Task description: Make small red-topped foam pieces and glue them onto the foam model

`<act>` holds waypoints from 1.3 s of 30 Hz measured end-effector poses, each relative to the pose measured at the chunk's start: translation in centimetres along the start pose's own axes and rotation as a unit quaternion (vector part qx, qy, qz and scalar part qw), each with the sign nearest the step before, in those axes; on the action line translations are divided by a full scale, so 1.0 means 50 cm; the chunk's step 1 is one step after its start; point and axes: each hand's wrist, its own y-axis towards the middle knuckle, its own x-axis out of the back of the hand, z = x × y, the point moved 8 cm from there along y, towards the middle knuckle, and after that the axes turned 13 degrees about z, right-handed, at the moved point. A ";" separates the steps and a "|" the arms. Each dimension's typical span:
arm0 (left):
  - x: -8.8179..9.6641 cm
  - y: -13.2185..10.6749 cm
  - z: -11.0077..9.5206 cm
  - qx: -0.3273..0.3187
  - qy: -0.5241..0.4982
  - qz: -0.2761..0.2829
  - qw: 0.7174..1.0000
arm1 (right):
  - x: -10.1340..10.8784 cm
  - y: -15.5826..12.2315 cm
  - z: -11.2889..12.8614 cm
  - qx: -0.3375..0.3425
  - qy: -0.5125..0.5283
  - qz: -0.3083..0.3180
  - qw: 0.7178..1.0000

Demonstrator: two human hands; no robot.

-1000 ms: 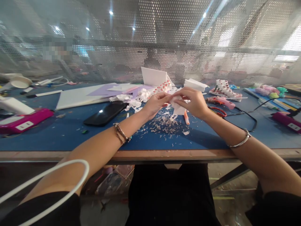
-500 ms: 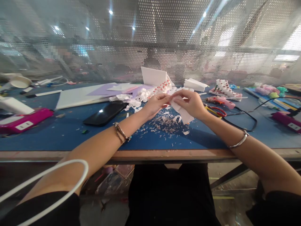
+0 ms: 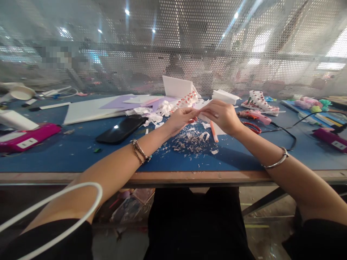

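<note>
Since 0.5 s ago the white paper piece (image 3: 204,117) no longer hangs below the R hand; it is drawn up, and I now see only a short strip of it between both hands. The orange stick (image 3: 214,131) is uncovered again.

1. Paper pos.: held just above the desk (image 3: 67,151), centre of view, over the scrap pile (image 3: 189,141).
2. Left hand (image 3: 180,120): fingers pressed together, thumb and forefinger pinching the paper's L edge. Beaded bracelet (image 3: 140,151) on wrist.
3. Right hand (image 3: 223,117): fingers curled over the paper, pinching its R end; most of the sheet is hidden behind the hand. Metal bangle (image 3: 279,159) on wrist.
4. Orange stick: below the R hand, near the pile. I cannot tell whether it lies on the desk or touches the hand.
5. R of hands: red scissors (image 3: 251,126), pink glue gun (image 3: 256,116), black cable (image 3: 284,134).
6. L of hands: black phone (image 3: 121,130), near; white board (image 3: 89,111) beyond it; magenta box (image 3: 27,137) well apart at far L.
7. Rear: upright white card (image 3: 177,87), then perforated screen (image 3: 173,54).
</note>
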 end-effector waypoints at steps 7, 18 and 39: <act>0.002 0.002 -0.012 -0.051 0.121 -0.003 0.991 | -0.007 0.002 -0.016 -0.040 0.008 0.015 0.999; -0.021 -0.018 -0.070 -0.139 0.288 -0.038 0.947 | -0.007 -0.002 -0.043 -0.120 0.088 -0.007 0.989; -0.011 -0.012 -0.031 -0.115 0.012 -0.069 0.991 | -0.022 -0.011 -0.063 -0.175 0.328 -0.078 0.925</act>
